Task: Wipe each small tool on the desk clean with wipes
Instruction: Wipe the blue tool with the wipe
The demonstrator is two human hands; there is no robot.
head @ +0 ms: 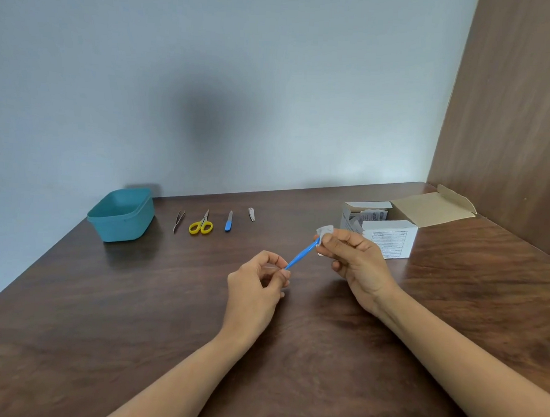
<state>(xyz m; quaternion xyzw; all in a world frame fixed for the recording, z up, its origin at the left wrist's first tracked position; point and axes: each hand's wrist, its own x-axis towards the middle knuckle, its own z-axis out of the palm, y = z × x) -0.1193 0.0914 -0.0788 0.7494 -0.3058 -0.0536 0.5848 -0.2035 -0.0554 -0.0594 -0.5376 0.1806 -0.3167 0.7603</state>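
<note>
A dark wood-grain tabletop (134, 312) fills the lower half of the view, meeting a plain pale blue-grey wall (210, 77) at its far edge and a brown wood-look panel (511, 109) at the right, towards 2 o'clock. Along the far edge, at about 10 o'clock from the hands, stands a teal plastic tub (122, 214), and to its right lies a row of small tools, each apart from the next: tweezers (178, 221), yellow-handled scissors (202, 224), a blue-handled file (228, 221) and a small metal clipper (251, 214). At 1 o'clock sits an open white cardboard box (390, 238), its flap folded back towards the panel, with sachets of wipes (367, 217) showing inside. Both bare forearms reach in from the bottom edge and the hands are held just above the tabletop near its middle. The left hand (257, 280) is curled closed, pinching the near end of a slim blue tool (301, 254) between thumb and fingertips. The tool slants up and away towards 1 o'clock. The right hand (357, 260), knuckles up, is closed on a small white wipe (324, 232) wrapped round the tool's far end, so that end is hidden.
</note>
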